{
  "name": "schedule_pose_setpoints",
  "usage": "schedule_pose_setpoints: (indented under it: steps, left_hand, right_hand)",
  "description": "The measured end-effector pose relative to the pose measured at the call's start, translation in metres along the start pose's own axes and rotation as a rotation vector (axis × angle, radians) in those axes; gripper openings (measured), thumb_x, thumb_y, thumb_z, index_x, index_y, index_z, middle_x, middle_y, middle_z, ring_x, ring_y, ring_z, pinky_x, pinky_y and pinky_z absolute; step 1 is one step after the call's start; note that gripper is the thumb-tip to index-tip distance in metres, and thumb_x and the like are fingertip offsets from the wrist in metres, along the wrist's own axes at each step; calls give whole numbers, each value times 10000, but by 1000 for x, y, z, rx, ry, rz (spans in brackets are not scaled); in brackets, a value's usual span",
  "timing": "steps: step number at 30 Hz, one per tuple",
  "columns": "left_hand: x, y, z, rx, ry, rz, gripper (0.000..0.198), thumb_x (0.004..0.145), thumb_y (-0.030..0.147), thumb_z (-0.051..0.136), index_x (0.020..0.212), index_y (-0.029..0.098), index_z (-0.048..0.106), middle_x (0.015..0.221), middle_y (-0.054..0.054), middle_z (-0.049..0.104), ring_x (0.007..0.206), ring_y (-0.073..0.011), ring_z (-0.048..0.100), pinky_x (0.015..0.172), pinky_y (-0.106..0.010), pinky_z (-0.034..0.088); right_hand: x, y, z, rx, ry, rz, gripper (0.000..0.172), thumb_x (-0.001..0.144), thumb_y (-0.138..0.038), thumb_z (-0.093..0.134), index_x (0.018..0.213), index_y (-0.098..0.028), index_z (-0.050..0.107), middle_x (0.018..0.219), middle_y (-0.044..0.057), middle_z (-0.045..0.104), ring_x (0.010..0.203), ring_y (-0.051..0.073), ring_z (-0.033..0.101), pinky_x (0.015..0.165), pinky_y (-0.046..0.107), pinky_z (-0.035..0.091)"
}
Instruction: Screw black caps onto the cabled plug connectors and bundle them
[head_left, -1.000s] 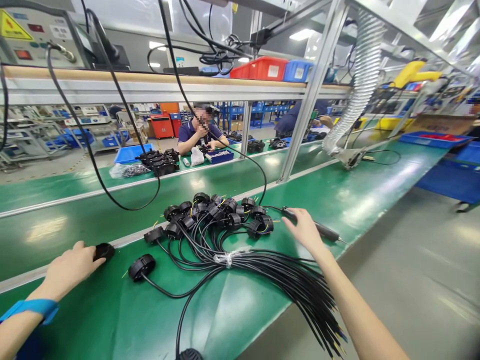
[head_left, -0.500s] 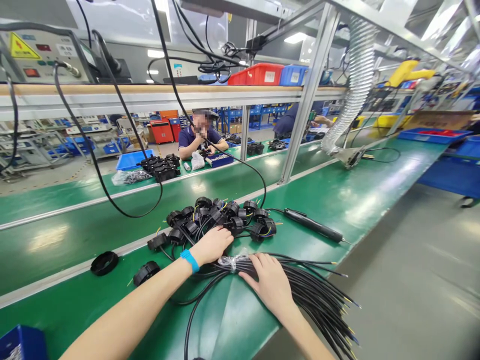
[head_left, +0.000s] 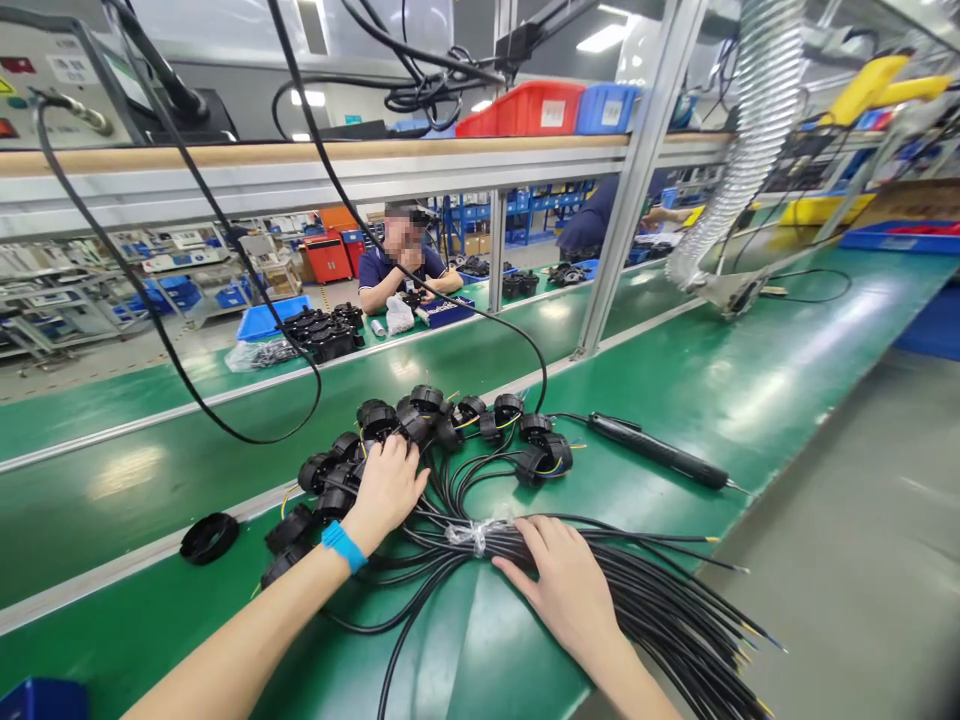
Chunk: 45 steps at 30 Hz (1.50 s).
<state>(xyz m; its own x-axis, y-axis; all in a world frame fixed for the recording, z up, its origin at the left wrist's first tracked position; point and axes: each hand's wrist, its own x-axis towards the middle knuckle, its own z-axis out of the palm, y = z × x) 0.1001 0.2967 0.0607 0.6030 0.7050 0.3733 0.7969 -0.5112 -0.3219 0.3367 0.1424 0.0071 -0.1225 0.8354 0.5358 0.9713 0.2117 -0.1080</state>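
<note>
A bundle of black cables [head_left: 600, 570], tied with a clear wrap [head_left: 474, 531], lies on the green bench [head_left: 697, 390]. Each cable ends in a round black connector, and these lie in a cluster [head_left: 435, 425]. My left hand [head_left: 386, 487], with a blue wristband, rests on the connectors at the cluster's left side, its fingers curled over them. My right hand [head_left: 564, 585] lies flat and open on the cable bundle just right of the wrap.
A black soldering-type hand tool [head_left: 660, 452] lies right of the cluster, its cord running upward. A loose black ring [head_left: 209, 537] lies to the left. A blue bin corner [head_left: 41, 697] shows at bottom left. A person sits across the line. The bench edge is close on the right.
My left hand moved left across the connectors, which shifted with it. My right hand stayed flat on the bundle. A second ago both hands were apart, the left at the ring, the right at the tool.
</note>
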Motion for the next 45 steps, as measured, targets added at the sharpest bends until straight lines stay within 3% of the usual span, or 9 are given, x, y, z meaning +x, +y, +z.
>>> schedule_pose_setpoints:
  steps: [5,14,18,23,28,33,37,40,45]
  left_hand:
    - [9,-7,-2,-17,22,-95,429,987,379,472,1272,107,643,1029,-191,671,1020,-349,568,818,-456,437]
    - [2,-24,4,54,124,-329,521,990,391,449,1327,16,581,1150,-256,663,1076,-376,599,878,-455,438]
    - [-6,-29,7,27,84,-273,434,999,403,447,1131,68,689,1050,-198,689,1004,-350,611,812,-426,449]
    - [-5,-29,12,4,130,-213,383,997,374,477,1180,110,685,1097,-171,682,1019,-322,588,811,-409,442]
    - [8,-27,25,-33,165,-226,382,1002,355,459,774,153,689,841,-142,638,882,-294,560,756,-408,406]
    - [21,-19,34,-58,198,-223,330,996,298,464,803,142,682,888,-144,652,906,-287,556,776,-412,409]
    - [9,-16,13,-68,186,-204,262,979,291,506,873,141,693,978,-145,665,960,-284,569,801,-406,428]
    - [-20,-38,-14,-71,162,-233,254,998,320,486,989,180,698,1161,-121,647,1072,-256,559,911,-390,430]
    - [-96,-129,-37,-30,37,-612,395,1024,286,353,962,129,710,1015,-165,648,1020,-291,568,904,-435,439]
  right_hand:
    - [-1,1,1,33,10,17,421,942,-506,629,1160,-147,603,1036,116,660,921,285,635,829,436,514]
    - [-1,4,3,86,17,31,422,923,-479,675,1169,-144,599,1050,103,657,941,272,622,852,422,489]
    - [-1,4,5,98,27,36,409,938,-485,652,1160,-146,600,1044,93,653,932,264,612,848,416,473]
    - [-2,5,6,87,41,28,425,967,-523,588,1161,-146,606,1056,104,658,949,269,611,865,412,454]
    - [-1,8,9,88,50,21,423,951,-533,613,1125,-148,615,1037,95,664,937,259,614,857,395,448]
    - [3,12,12,51,84,-7,434,956,-563,587,1101,-154,618,979,78,668,892,248,622,834,386,450]
    - [5,17,15,11,116,-65,487,978,-610,505,1091,-151,626,964,86,679,869,255,630,819,391,455]
    - [5,21,18,-22,148,-118,550,994,-634,432,1119,-137,629,997,108,691,874,267,635,815,397,461]
    - [5,26,19,-61,184,-203,625,1012,-639,359,1153,-95,631,1014,139,702,894,285,645,820,405,469]
